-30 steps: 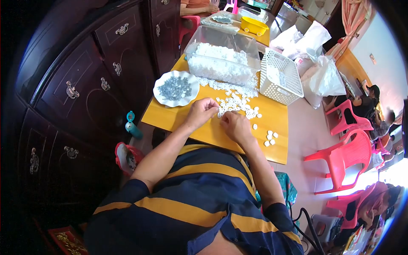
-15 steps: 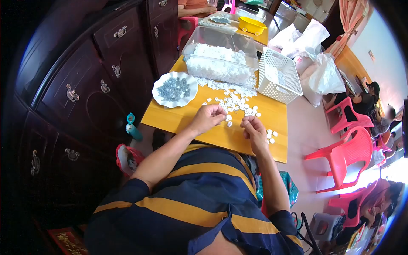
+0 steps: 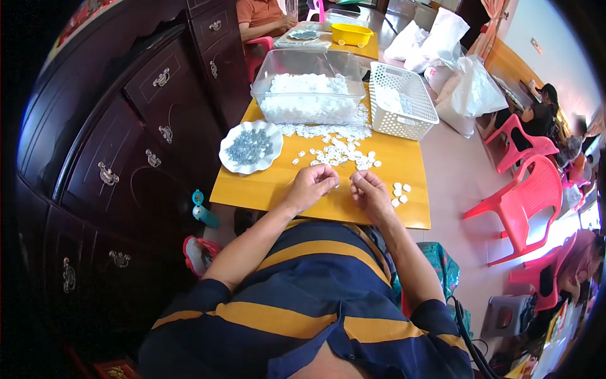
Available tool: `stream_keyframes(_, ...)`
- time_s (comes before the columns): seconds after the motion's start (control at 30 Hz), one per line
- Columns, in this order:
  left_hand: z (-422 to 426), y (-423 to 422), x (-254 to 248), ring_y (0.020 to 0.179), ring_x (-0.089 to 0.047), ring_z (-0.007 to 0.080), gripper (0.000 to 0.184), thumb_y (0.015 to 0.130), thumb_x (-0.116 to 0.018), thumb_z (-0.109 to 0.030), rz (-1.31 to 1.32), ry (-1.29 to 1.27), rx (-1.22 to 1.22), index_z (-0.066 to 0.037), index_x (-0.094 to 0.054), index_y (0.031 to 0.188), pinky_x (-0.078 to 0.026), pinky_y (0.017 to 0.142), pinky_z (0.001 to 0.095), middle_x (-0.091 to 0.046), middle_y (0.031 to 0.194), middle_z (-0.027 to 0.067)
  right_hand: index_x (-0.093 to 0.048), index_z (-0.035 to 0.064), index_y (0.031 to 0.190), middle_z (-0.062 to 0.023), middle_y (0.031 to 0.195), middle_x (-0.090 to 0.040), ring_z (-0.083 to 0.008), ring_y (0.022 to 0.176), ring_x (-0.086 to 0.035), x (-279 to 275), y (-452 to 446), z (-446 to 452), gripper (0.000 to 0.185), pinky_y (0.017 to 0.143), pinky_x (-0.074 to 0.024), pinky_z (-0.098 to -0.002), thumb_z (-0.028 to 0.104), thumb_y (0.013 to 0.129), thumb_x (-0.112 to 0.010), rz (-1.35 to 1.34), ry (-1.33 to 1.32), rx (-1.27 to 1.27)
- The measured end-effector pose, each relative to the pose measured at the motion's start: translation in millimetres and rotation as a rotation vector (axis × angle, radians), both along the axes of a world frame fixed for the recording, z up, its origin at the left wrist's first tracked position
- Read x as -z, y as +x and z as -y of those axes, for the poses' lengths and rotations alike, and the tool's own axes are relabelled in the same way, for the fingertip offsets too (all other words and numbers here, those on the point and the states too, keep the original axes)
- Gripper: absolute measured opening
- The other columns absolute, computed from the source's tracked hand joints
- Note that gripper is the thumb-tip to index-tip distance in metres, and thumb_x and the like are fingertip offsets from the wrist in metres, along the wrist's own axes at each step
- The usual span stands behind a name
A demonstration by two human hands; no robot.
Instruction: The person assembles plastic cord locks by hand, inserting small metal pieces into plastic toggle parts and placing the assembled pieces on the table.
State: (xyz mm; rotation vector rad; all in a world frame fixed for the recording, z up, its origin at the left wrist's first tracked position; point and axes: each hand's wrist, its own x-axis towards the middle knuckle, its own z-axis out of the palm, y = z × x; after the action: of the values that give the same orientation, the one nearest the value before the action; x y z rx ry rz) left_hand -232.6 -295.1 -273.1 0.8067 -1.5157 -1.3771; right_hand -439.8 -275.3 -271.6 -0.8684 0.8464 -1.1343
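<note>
Two hands sit apart over the near edge of the worktop [image 3: 252,190]. The left hand [image 3: 314,187] is nearly closed, thumb and fingertips pinched, with a sliver of one small white piece [image 3: 336,186] showing at the tips. The right hand [image 3: 371,194] has its thumb and fingertips drawn together; whether it grips anything is too small to tell.

Just right of it lie five loose white discs [image 3: 403,198]. Beyond the hands spreads a heap of white pieces [image 3: 338,151], too many to count. One scalloped plate [image 3: 226,159] of greyish bits stands left; one clear bin [image 3: 308,118] of white pieces is at the far side, one white perforated basket [image 3: 404,126] to its right.

The worktop is yellow wood. Left stands a dark cabinet [image 3: 136,126]; far off, a second table [image 3: 372,48] bears one yellow tub [image 3: 351,35]. White sacks [image 3: 470,88] and red-pink chairs [image 3: 530,196] stand right on the pale tiled floor [image 3: 445,170].
</note>
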Motion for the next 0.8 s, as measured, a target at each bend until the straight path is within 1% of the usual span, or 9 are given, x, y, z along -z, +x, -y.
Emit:
stream_keyframes(0.13, 0, 0, 2, 0.066, -0.052, 0.0034, 0.008, 0.095, -0.065, -0.011, -0.02, -0.027, -0.037, -0.002, -0.064, 0.094, -0.044, 0.06, 0.02, -0.062, 0.079, -0.0035, -0.064, 0.0082, 0.099, 0.002, 0.078, -0.062, -0.0064, 0.065, -0.054, 2, 2, -1, 0.015, 0.061, -0.0431, -0.0194, 0.023, 0.099, -0.062, -0.025, -0.001, -0.029)
stream_keyframes(0.27, 0, -2, 1, 0.064, -0.05, 0.0034, 0.01, 0.096, -0.065, -0.012, -0.02, -0.032, -0.079, -0.003, -0.064, 0.093, -0.042, 0.058, 0.0203, -0.061, 0.077, -0.0033, -0.063, 0.0082, 0.099, 0.0018, 0.079, -0.062, -0.0064, 0.066, -0.054, 1, 6, -3, 0.014, 0.063, -0.0437, -0.019, 0.022, 0.099, -0.061, -0.012, -0.015, -0.046)
stream_keyframes(0.33, 0, -2, 0, 0.064, -0.05, 0.0034, 0.011, 0.096, -0.065, -0.013, -0.017, -0.025, -0.094, -0.003, -0.064, 0.093, -0.042, 0.057, 0.0203, -0.061, 0.077, -0.0033, -0.062, 0.0078, 0.101, 0.001, 0.08, -0.062, -0.007, 0.065, -0.055, -1, 8, -5, 0.011, 0.061, -0.0445, -0.0186, 0.019, 0.1, -0.06, -0.012, -0.01, -0.052)
stream_keyframes(0.57, -3, -3, -2, 0.065, -0.051, 0.0036, 0.011, 0.096, -0.064, -0.014, -0.002, -0.015, -0.096, -0.003, -0.065, 0.093, -0.043, 0.058, 0.0204, -0.061, 0.078, -0.0033, -0.062, 0.0077, 0.101, 0.0011, 0.08, -0.064, -0.0066, 0.067, -0.057, 4, 6, -2, 0.013, 0.064, -0.0464, -0.0196, 0.02, 0.099, -0.062, -0.011, -0.035, -0.072)
stream_keyframes(0.63, -3, -3, -2, 0.066, -0.051, 0.0037, 0.011, 0.096, -0.064, -0.013, 0.001, -0.01, -0.09, -0.003, -0.065, 0.094, -0.043, 0.059, 0.0204, -0.061, 0.078, -0.0034, -0.062, 0.0079, 0.102, -0.0005, 0.083, -0.066, -0.0069, 0.067, -0.058, 5, 7, -2, 0.012, 0.063, -0.0474, -0.0199, 0.019, 0.098, -0.062, -0.036, -0.023, -0.099)
stream_keyframes(0.7, -3, -3, 0, 0.071, -0.054, 0.0039, 0.012, 0.097, -0.064, -0.015, 0.01, -0.039, -0.03, -0.003, -0.065, 0.097, -0.046, 0.062, 0.0198, -0.062, 0.083, -0.0026, -0.062, 0.0081, 0.103, -0.0016, 0.083, -0.067, -0.0069, 0.066, -0.058, 2, 9, -5, 0.011, 0.061, -0.0476, -0.0196, 0.018, 0.099, -0.062, -0.067, -0.023, -0.105)
stream_keyframes(0.73, -2, -3, 2, 0.071, -0.054, 0.0039, 0.012, 0.097, -0.064, -0.015, 0.013, -0.038, -0.029, -0.003, -0.065, 0.097, -0.046, 0.062, 0.0198, -0.062, 0.083, -0.0026, -0.062, 0.0083, 0.103, -0.0027, 0.084, -0.068, -0.0069, 0.065, -0.059, -1, 10, -6, 0.011, 0.06, -0.0478, -0.0193, 0.018, 0.099, -0.061, -0.1, -0.025, -0.113)
stream_keyframes(0.8, -2, -4, 2, 0.07, -0.054, 0.0043, 0.01, 0.097, -0.064, -0.014, 0.074, -0.087, -0.049, -0.003, -0.065, 0.098, -0.045, 0.063, 0.0199, -0.063, 0.082, -0.002, -0.062, 0.0083, 0.104, -0.0038, 0.086, -0.069, -0.007, 0.066, -0.06, -3, 12, -8, 0.01, 0.061, -0.0489, -0.0195, 0.017, 0.099, -0.061, -0.084, -0.008, -0.113)
